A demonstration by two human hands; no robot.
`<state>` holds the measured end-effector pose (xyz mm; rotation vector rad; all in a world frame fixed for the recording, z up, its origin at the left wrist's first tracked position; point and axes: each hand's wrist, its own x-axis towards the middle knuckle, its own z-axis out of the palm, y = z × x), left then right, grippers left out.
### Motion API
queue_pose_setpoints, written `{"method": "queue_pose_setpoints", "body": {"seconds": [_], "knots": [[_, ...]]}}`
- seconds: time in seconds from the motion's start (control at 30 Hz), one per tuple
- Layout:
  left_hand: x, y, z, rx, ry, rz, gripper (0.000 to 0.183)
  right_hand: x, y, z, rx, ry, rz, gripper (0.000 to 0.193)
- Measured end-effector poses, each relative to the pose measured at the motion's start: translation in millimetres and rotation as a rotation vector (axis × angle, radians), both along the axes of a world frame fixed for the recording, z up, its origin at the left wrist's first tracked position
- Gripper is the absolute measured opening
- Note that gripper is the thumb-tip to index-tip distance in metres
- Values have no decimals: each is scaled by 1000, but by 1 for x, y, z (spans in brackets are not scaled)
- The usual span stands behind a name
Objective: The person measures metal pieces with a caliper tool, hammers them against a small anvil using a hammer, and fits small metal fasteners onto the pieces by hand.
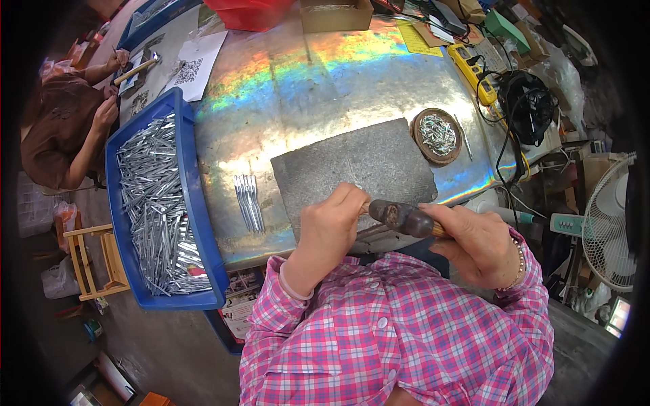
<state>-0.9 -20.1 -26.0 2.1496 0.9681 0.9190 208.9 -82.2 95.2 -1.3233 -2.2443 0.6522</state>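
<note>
My right hand [477,245] grips the wooden handle of a hammer [403,218], whose dark head hangs over the near edge of a flat grey slab [352,162]. Right beside the hammer head, my left hand [333,220] is closed in a pinch at the slab's near edge. What its fingers hold is too hidden to name. Left of the slab lies a small row of slim silvery metal pieces [249,203]. By the slab's far right corner, a round brown dish [435,137] contains many tiny shiny metal parts.
A blue bin [203,216] heaped with silvery metal strips stands at the left. Beyond it a co-worker [68,132] handles another hammer [137,70]. A yellow power strip [472,73], black cables and a fan [609,223] are at the right; a red container [250,13] sits at the back.
</note>
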Motion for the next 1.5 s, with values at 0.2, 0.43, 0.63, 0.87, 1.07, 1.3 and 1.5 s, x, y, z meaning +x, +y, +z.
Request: {"method": "queue_pose_setpoints", "body": {"seconds": [0.2, 0.43, 0.63, 0.87, 1.07, 1.3, 1.5], "knots": [[-1, 1, 3, -10, 32, -3, 17, -3, -22, 61, -15, -495, -63, 51], [0, 1, 5, -26, 49, -38, 20, 3, -20, 49, 164, -281, -146, 46], [1, 2, 4, -42, -2, -22, 16, -9, 2, 23, -61, -150, -58, 45], [-14, -6, 14, -987, -746, 1, 11, 1, 3, -11, 5, 20, -258, 46], [-21, 1, 21, -1215, -1122, -48, 21, 2, 23, -89, 76, -106, -351, 40], [-15, 2, 21, -1130, -1014, -7, 16, -6, 30, -99, 96, -261, -370, 38], [-10, -1, 19, -1093, -933, 36, 20, 31, 26, -102, 40, -43, -415, 29]]}}
